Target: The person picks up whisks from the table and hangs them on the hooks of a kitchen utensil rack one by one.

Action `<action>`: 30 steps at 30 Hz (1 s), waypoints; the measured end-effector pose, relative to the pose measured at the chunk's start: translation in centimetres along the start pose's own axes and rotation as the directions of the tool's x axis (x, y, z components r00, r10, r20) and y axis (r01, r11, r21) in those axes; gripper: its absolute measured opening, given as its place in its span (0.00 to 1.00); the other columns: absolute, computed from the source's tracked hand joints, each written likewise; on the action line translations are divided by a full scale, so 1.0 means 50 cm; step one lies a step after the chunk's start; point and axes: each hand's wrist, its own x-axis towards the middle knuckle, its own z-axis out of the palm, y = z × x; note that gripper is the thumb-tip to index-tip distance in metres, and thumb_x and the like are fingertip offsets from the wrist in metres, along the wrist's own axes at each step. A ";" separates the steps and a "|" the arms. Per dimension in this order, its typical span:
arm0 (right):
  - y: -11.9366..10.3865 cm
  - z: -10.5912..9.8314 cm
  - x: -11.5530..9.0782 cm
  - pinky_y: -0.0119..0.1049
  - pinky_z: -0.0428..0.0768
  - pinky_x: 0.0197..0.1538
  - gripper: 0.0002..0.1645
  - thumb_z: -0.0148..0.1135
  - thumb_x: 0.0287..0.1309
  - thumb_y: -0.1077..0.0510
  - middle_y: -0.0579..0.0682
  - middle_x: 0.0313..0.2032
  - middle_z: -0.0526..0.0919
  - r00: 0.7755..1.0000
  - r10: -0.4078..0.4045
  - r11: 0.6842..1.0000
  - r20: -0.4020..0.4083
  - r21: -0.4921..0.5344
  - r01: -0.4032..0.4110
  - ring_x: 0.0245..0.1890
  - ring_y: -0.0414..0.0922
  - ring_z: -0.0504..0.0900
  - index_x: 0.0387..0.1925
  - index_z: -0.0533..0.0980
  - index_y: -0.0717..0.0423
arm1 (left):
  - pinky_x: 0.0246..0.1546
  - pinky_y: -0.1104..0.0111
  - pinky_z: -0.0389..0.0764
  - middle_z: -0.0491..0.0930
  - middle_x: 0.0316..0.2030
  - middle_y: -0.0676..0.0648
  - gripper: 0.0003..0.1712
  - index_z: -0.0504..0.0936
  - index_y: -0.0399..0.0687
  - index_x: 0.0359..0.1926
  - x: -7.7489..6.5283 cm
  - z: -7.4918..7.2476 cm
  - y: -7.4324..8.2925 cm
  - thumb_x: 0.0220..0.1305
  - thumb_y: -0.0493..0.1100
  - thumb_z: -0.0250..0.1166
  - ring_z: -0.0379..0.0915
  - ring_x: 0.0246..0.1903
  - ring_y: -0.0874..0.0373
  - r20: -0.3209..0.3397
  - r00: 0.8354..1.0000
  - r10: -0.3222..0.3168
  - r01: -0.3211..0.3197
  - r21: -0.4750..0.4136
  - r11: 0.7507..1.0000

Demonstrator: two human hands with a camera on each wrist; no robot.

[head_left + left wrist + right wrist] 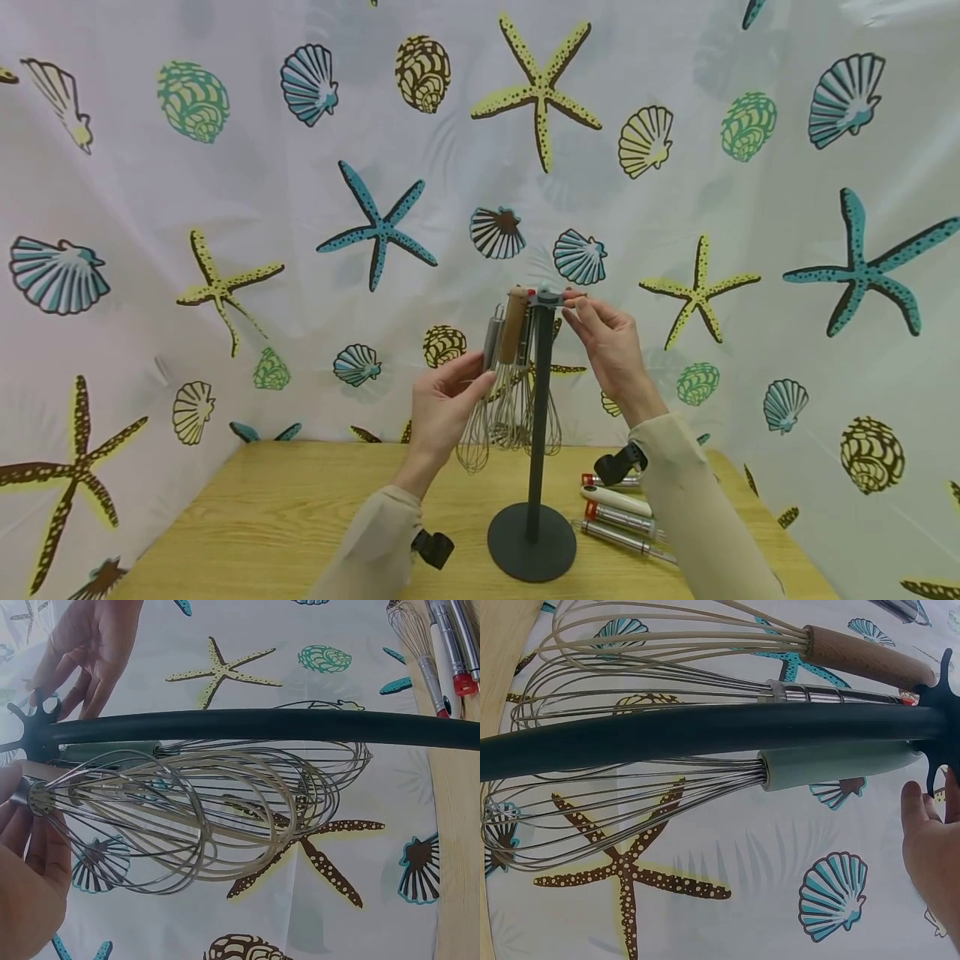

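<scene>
A dark upright stand (538, 417) with a round base and a hooked top (547, 297) stands on the table. Several whisks hang from it: one with a wooden handle (513, 329), one with a pale green handle (840, 763) and one with a shiny metal handle (825, 694). My left hand (442, 408) pinches the metal handle of another whisk (492, 343), left of the wooden one; its wire loops point down. At the top of the stand, my right hand (611, 342) pinches a hook between thumb and fingers.
Right of the base, several utensils lie on the wooden table (300, 500), among them one with a white handle (618, 501) and a metal-handled one (618, 537). A sea-patterned curtain (450, 167) surrounds the table's back and sides.
</scene>
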 end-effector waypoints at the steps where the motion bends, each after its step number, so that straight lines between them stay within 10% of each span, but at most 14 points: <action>1: 0.001 -0.001 0.000 0.42 0.66 0.70 0.11 0.58 0.67 0.55 0.49 0.52 0.78 1.000 0.000 1.000 -0.001 0.001 0.000 0.72 0.48 0.62 0.35 0.86 0.50 | 0.38 0.71 0.84 0.86 0.47 0.40 0.20 0.83 0.44 0.55 0.000 0.001 0.001 0.60 0.38 0.70 0.84 0.37 0.63 -0.001 1.000 -0.001 0.001 -0.006 1.000; 30: 0.003 0.001 0.000 0.43 0.67 0.70 0.10 0.61 0.65 0.54 0.49 0.51 0.78 1.000 -0.006 1.000 -0.006 0.011 0.006 0.73 0.49 0.60 0.35 0.86 0.50 | 0.38 0.70 0.84 0.86 0.43 0.37 0.18 0.85 0.43 0.50 0.010 0.057 0.011 0.58 0.39 0.72 0.85 0.38 0.61 -0.009 1.000 0.015 -0.016 -0.073 0.997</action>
